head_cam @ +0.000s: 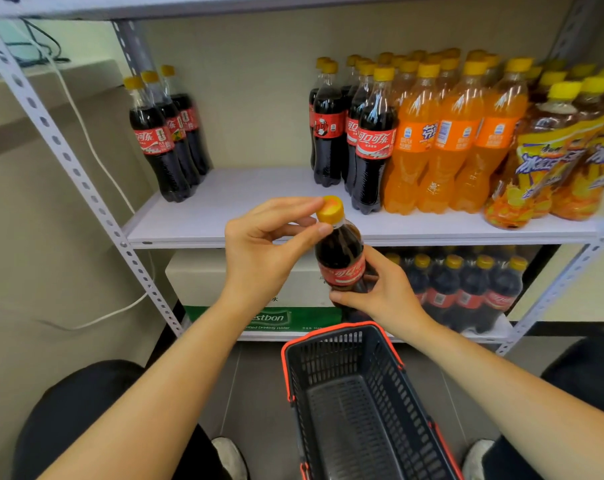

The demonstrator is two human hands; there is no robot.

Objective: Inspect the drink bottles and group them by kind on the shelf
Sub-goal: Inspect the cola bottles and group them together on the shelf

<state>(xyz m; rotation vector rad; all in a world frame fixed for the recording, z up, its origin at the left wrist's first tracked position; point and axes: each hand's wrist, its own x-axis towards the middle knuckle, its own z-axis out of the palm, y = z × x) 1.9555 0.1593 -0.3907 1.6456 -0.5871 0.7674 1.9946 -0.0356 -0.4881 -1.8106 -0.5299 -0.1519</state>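
A cola bottle (342, 252) with a yellow cap and red label is held upright in front of the shelf (245, 202). My right hand (380, 292) grips its lower body. My left hand (262, 244) pinches the cap between fingertips and thumb. Three cola bottles (165, 140) stand at the shelf's left end. Further right stand several more cola bottles (366, 140), then orange soda bottles (442, 140), then iced tea bottles (563, 150) at the far right.
A black basket with a red rim (345, 329) sits on the floor below my hands. The lower shelf holds a pack of cola bottles (466, 289) and a white and green water carton (276, 317). Grey uprights (68, 157) frame the shelf.
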